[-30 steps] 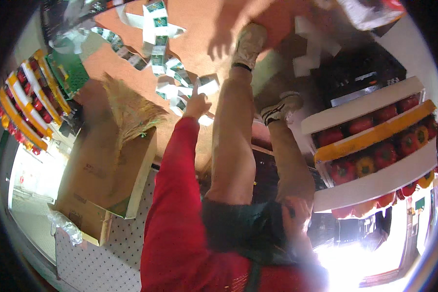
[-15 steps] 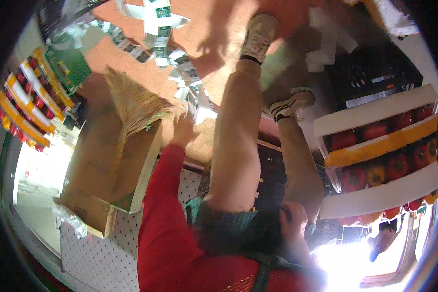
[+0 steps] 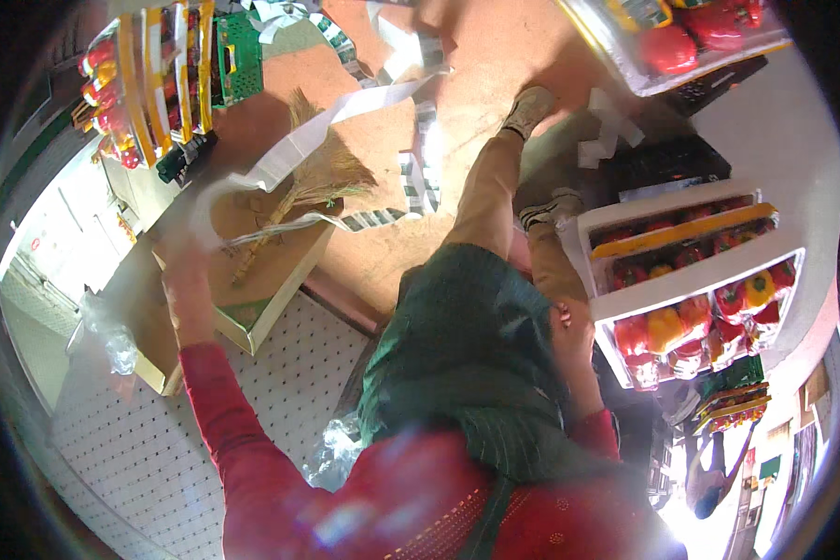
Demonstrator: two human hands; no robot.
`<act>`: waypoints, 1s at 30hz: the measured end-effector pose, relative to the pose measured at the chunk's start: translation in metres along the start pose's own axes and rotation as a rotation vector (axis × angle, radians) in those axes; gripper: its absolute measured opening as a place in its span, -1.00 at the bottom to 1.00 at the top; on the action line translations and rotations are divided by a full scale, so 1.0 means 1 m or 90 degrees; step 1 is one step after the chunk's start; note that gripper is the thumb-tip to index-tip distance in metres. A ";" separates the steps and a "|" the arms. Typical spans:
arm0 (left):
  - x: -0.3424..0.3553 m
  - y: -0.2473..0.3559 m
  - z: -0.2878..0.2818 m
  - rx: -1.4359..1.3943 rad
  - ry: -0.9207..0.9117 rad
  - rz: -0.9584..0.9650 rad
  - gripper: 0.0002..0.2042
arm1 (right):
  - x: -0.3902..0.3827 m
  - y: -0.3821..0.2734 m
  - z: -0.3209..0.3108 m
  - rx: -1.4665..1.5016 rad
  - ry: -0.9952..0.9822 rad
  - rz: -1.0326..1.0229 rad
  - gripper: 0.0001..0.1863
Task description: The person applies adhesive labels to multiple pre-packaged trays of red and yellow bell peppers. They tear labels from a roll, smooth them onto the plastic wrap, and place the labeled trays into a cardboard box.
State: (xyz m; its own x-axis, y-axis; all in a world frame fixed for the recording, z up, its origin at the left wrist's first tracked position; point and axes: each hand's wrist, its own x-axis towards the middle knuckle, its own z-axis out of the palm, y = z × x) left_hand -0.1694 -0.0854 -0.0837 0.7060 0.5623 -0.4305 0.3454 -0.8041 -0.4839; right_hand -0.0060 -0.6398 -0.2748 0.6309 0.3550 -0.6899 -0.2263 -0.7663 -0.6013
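My left hand (image 3: 191, 245), smeared by motion, is raised over a cardboard box and closed on a long strip of labels (image 3: 294, 145). The strip's white backing loops up and right from the hand. A twisted length (image 3: 373, 220) runs from near the hand toward the floor, where more printed strip lies in folds. Under the strip, a straw broom (image 3: 331, 168) rests across the flattened cardboard box (image 3: 280, 271). My right hand (image 3: 571, 338) lies on my right leg by the knee, its fingers loosely bent and partly hidden; nothing shows in it.
Trays of wrapped red and yellow peppers (image 3: 691, 322) are stacked at my right. Another pepper tray (image 3: 681, 47) is at the upper right, and more pepper trays (image 3: 149, 84) stand at far left beside a green crate (image 3: 241, 56). Clear plastic (image 3: 336, 453) lies near my left side. A person (image 3: 709, 476) is at lower right.
My left hand has moved left and up from the floor strips, drawing a length of label strip with it. The view has shifted, bringing in another pepper tray. My right hand stays on my leg.
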 end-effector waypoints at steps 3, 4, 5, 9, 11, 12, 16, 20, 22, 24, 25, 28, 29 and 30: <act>0.035 0.022 -0.076 -0.417 0.072 -0.059 -0.67 | 0.009 -0.033 -0.031 0.025 0.056 -0.040 -0.84; 0.041 0.038 -0.097 -0.694 0.123 -0.115 -0.66 | 0.012 -0.046 -0.040 0.049 0.074 -0.045 -0.84; 0.049 0.052 -0.117 -0.865 0.170 -0.167 -0.64 | 0.017 -0.059 -0.049 0.075 0.091 -0.051 -0.84; 0.070 0.083 -0.199 -0.973 0.251 -0.043 -0.62 | 0.028 -0.117 -0.094 0.076 0.158 -0.191 -0.85; 0.077 0.095 -0.234 -1.152 0.264 0.133 -0.60 | 0.027 -0.149 -0.117 0.081 0.190 -0.267 -0.84; 0.078 0.102 -0.250 -1.239 0.243 0.151 -0.59 | 0.025 -0.165 -0.128 0.098 0.185 -0.279 -0.83; 0.065 0.144 -0.298 -1.325 0.081 0.492 -0.76 | 0.015 -0.225 -0.154 0.205 0.132 -0.380 -0.81; 0.049 0.192 -0.317 -1.244 0.065 0.460 -0.83 | 0.002 -0.264 -0.161 0.303 0.009 -0.468 -0.80; 0.041 0.207 -0.316 -1.357 -0.088 0.545 -0.82 | -0.006 -0.274 -0.163 0.339 -0.014 -0.435 -0.72; 0.038 0.217 -0.313 -1.422 -0.165 0.538 -0.81 | -0.011 -0.279 -0.168 0.370 -0.050 -0.415 -0.67; 0.038 0.220 -0.311 -1.382 -0.157 0.548 -0.80 | -0.013 -0.279 -0.170 0.384 -0.079 -0.410 -0.66; 0.035 0.225 -0.307 -1.320 -0.137 0.588 -0.77 | -0.020 -0.278 -0.174 0.370 -0.066 -0.455 -0.67; 0.035 0.226 -0.306 -1.269 -0.133 0.600 -0.75 | -0.023 -0.278 -0.175 0.356 -0.041 -0.465 -0.67; 0.033 0.226 -0.305 -1.242 -0.140 0.596 -0.75 | -0.027 -0.277 -0.177 0.326 0.008 -0.461 -0.67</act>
State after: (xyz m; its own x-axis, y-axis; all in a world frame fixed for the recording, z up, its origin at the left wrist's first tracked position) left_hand 0.1206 -0.3076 0.0254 0.9840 -0.1097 -0.1402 0.1575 0.1694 0.9729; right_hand 0.1713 -0.5314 -0.0185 0.7551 0.6522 -0.0670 -0.0704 -0.0209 -0.9973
